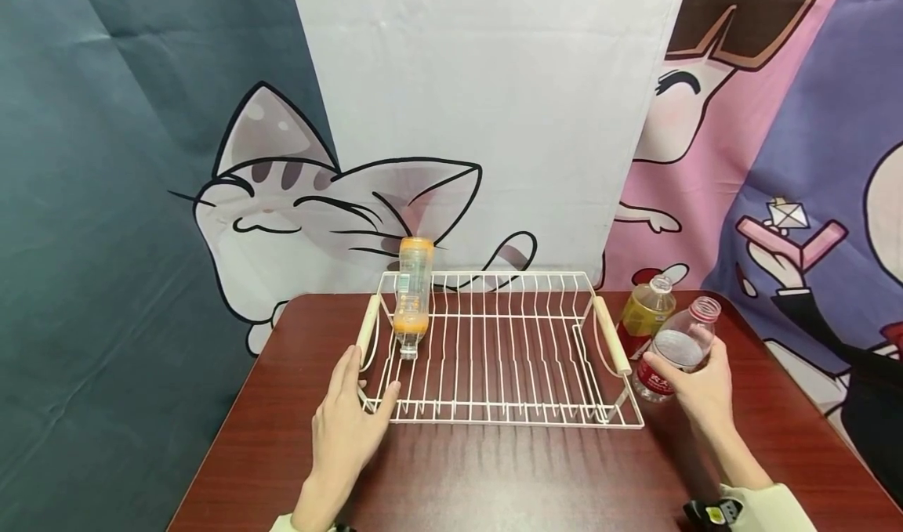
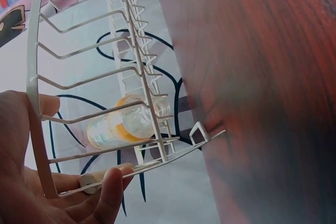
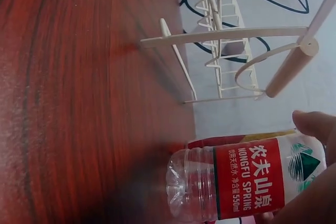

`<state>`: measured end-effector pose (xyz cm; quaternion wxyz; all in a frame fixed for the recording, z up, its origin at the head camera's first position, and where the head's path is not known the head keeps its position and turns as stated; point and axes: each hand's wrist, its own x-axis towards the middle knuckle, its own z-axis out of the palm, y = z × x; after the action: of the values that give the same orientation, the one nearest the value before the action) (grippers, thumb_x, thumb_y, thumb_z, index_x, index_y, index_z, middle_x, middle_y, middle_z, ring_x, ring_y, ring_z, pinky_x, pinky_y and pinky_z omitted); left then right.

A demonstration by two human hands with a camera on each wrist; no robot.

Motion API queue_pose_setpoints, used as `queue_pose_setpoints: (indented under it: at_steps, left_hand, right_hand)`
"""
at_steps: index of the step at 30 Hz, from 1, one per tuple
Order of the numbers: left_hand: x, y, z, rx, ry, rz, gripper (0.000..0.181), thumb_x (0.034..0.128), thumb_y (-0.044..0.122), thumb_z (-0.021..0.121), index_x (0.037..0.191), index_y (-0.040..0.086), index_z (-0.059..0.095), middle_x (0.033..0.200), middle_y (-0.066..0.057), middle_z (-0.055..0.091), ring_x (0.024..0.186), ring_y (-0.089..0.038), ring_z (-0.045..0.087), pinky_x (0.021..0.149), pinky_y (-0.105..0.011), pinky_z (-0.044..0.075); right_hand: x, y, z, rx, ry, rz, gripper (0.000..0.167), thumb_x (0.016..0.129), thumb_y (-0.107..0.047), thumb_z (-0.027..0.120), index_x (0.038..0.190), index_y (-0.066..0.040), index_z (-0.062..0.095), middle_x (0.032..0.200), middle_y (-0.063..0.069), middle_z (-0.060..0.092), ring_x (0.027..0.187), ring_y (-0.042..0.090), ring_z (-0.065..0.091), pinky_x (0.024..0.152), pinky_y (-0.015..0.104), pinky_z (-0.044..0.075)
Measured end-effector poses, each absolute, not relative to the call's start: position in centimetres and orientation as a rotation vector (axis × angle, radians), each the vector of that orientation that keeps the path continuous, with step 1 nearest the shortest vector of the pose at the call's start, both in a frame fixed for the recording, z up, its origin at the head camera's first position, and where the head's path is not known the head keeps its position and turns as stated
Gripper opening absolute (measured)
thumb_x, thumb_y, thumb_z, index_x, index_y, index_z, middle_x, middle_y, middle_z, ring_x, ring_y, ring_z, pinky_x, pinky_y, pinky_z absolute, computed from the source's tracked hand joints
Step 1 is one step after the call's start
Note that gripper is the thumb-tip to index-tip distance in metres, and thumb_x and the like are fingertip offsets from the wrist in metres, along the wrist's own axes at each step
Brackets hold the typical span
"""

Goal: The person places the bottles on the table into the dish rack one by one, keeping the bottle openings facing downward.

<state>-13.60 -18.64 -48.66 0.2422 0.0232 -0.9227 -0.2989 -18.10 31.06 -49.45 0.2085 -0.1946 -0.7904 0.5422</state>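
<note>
A white wire dish rack [image 1: 508, 414] with pale wooden handles stands on the table. My left hand [image 1: 349, 430] holds its front left corner; in the left wrist view the thumb and fingers [image 2: 110, 187] lie on either side of the frame. Inside the rack, at the left, a clear bottle with orange bands [image 1: 413, 281] stands neck down. My right hand [image 1: 705, 383] grips a clear, uncapped water bottle [image 3: 249, 179] with a red label, just right of the rack. Its mouth points up and leans right. Whether its base touches the table I cannot tell.
Behind the water bottle stands an uncapped bottle of yellow liquid [image 1: 649, 305], partly hidden. The reddish-brown wooden table [image 1: 522, 477] extends in front of the rack. A cartoon-printed cloth [image 1: 494, 124] hangs behind the table.
</note>
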Motion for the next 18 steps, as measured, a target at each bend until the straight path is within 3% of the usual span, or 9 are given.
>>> queue_pose_setpoints:
  at_steps: [5, 13, 18]
  left_hand:
    - [-13.61, -18.57, -48.57, 0.064, -2.533, -0.819, 0.084, 0.0968, 0.043, 0.084, 0.165, 0.006, 0.051, 0.167, -0.01, 0.053, 0.105, -0.033, 0.079, 0.08, -0.065, 0.058]
    - [-13.65, -18.64, -48.66, 0.083, -2.549, -0.819, 0.088, 0.0956, 0.044, 0.085, 0.167, 0.007, 0.05, 0.168, -0.008, 0.052, 0.106, -0.034, 0.079, 0.082, -0.066, 0.057]
    - [-13.72, -18.67, -48.65, 0.077, -2.536, -0.809, 0.086, 0.0958, 0.044, 0.085, 0.166, 0.006, 0.051, 0.168, -0.009, 0.052, 0.104, -0.035, 0.079, 0.081, -0.066, 0.058]
  right_hand:
    - [-18.2, 30.93, -49.37, -0.558, -2.206, 1.444, 0.086, 0.089, -0.013, 0.094, 0.162, -0.008, 0.049, 0.138, 0.0, 0.055, 0.107, -0.001, 0.05, 0.087, 0.013, 0.04]
    - [-17.97, 30.71, -49.18, -0.56, -2.132, 1.47, 0.079, 0.089, -0.01, 0.094, 0.155, -0.01, 0.052, 0.121, -0.016, 0.053, 0.104, -0.001, 0.053, 0.083, 0.009, 0.042]
    - [-17.78, 30.58, -48.86, -0.532, -2.078, 1.479, 0.073, 0.088, -0.007, 0.094, 0.148, -0.018, 0.053, 0.119, -0.015, 0.055, 0.103, 0.0, 0.056, 0.083, 0.008, 0.044]
